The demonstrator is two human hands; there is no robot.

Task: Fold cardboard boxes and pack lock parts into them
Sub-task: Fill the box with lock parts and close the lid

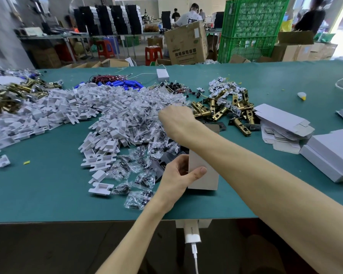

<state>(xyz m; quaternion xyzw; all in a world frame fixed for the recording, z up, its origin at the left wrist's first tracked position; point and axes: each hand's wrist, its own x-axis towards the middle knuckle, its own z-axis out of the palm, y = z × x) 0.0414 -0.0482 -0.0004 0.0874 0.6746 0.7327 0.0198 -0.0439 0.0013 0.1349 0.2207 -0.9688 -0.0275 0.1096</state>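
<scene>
View from a head-worn camera down onto a green-topped table point(48, 194) in a workshop. Near the table's front edge, the left hand point(174, 175) grips a small cardboard box point(204, 178), standing upright, with the thumb pressed across its front face and the fingers round its left side. The box is folded into shape; its top is hidden behind the right forearm, so what it contains cannot be seen.

The right hand point(175, 117) reaches across and beyond the box, into a heap of clear bags of screws point(141, 180). Only its back shows, fingers pointing down into the heap, so it is unclear whether it has picked anything up.

Left of the bags lies a wide pile of white plastic trays point(99, 107). Behind the right hand sits a cluster of brass latches point(222, 111). At the right, a stack of flat box blanks point(281, 123) waits unfolded, and nearer the edge lie white boxes point(333, 155) that appear closed.

The work looks to be early on: one box in hand is being filled, a few may be done, and large piles of parts and many blanks remain
</scene>
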